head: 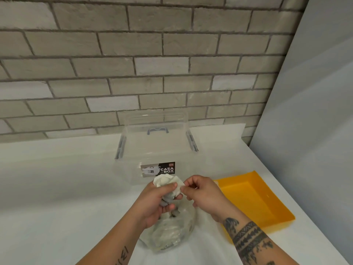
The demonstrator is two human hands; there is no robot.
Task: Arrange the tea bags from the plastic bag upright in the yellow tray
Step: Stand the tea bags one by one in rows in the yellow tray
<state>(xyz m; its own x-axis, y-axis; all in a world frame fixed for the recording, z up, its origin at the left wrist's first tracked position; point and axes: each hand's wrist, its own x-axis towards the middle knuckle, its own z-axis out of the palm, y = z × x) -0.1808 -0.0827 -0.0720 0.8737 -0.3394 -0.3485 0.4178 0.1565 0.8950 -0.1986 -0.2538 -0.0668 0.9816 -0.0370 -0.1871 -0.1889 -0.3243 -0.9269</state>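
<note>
Left hand (pixel 154 204) grips tea bags (pixel 165 181) — tray (pixel 248 197) (rightward) apart.

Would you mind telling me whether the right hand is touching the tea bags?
Touching: the head view shows the right hand pinching the edge of the tea bags that the left hand grips.

White surface (pixel 57 188) abutting a brick wall. A transparent lidded storage box (pixel 156 150) stands at the rear centre, its dark label (pixel 158 170) facing forward. A yellow tray (pixel 254 199) lies flat to the right, near the surface's right edge. The clear plastic bag (pixel 170 234) rests at front centre, between box and viewer.
</note>
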